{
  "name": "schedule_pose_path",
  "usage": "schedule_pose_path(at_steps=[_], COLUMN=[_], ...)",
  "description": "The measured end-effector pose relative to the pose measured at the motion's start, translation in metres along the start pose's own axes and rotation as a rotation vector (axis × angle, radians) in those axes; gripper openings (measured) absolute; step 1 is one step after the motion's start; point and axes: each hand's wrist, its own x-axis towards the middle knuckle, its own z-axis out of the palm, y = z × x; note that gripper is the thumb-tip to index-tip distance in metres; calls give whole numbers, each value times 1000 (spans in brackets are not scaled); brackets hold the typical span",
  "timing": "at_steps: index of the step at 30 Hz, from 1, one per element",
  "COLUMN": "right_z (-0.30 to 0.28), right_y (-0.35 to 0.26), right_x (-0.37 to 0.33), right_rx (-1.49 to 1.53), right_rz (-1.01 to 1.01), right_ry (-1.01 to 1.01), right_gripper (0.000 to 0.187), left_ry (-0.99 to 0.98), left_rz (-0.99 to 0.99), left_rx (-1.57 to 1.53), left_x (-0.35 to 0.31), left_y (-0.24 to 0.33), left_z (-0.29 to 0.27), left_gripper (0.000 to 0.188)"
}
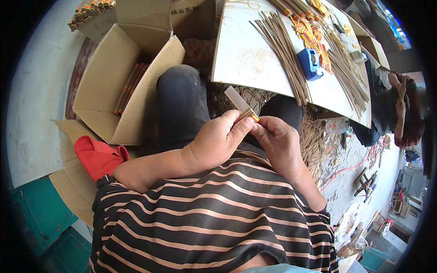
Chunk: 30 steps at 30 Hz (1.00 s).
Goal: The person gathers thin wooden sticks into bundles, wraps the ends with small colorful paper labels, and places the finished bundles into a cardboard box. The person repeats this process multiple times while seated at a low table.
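Note:
Over my lap, my left hand (217, 136) is closed round a short bundle of brown incense sticks (246, 113), seen nearly end-on. A red and yellow paper band (255, 118) shows at the bundle's near end. From its far side a pale, translucent strip or sleeve (236, 98) points up toward the table; how it joins the bundle is hidden by my fingers. My right hand (278, 139) pinches at the banded end with thumb and curled fingers, close against my left thumb.
Ahead, a white table (236, 50) carries loose incense sticks (284, 57), a blue tape dispenser (311, 64) and red-yellow labels (313, 36). At left, an open cardboard box (102, 77) holds banded bundles (129, 88). Red cloth (98, 159) lies beside my left arm. Another person (400, 107) sits at right.

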Motion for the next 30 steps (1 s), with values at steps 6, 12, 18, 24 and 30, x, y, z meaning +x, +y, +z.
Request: schedule_pose_path(at_steps=[6,12,18,24,30], right_z=[11,4,-11,-23,-33], right_y=[23,32,33,38,25], right_x=[-3,2,3,15,21], right_rx=[434,742,763,539,400], right_rz=[38,-33,-105,-349,-361], right_ry=[-56,-265,-375,-404,-426], right_gripper=[25,27,28,25,22], left_ry=[-73,-231,-431,-432,-475], left_rz=[-52,-105,-110,-72,-92], left_rx=[-35,-285,-374,-354,-370], left_x=[-1,-1,1,0,0], left_y=[5,14,13,5,3], left_z=[-3,-8,-9,-3,-5], left_gripper=[40,42,44,39,38])
